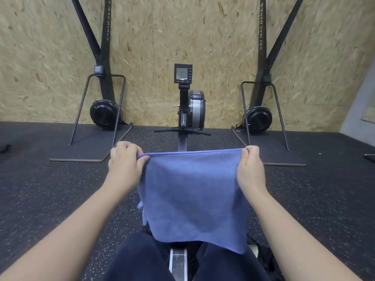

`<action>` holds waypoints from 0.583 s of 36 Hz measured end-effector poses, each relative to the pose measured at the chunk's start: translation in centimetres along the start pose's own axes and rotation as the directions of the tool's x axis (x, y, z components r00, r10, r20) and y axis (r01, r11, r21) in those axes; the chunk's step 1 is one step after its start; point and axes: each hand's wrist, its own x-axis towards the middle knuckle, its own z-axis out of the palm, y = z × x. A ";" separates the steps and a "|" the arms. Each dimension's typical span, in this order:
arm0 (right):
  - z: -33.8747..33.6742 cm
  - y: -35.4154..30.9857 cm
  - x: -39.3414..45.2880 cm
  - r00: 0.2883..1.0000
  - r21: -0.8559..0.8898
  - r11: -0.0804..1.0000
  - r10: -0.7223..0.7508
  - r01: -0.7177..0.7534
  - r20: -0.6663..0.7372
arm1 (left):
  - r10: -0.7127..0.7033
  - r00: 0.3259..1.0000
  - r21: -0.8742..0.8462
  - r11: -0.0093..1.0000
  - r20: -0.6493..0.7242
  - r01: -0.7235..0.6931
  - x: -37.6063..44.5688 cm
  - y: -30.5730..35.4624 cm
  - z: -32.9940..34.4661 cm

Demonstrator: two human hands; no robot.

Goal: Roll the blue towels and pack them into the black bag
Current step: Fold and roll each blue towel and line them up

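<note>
No bag showed in view. The blue towel (pixel 192 197) hung in the air above the person's lap, its top edge stretched taut and level. The left hand (pixel 125 161) pinched its left corner, the right hand (pixel 250 167) its right. Speckled rubber floor (pixel 50 189) lay either side, a rowing machine (pixel 190 106) ahead. The cloth looked smooth, unrolled, lower hem slanting.

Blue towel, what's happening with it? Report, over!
Left hand and right hand pinch top corners. Soft blue cloth towel hangs flat, unrolled. Black bag not in view.
</note>
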 end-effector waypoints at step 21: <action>1.0 -2.6 -2.2 0.979 0.251 0.964 0.035 -0.086 0.200 | 0.030 0.968 -0.688 0.709 0.247 0.154 -1.3 3.0 -1.2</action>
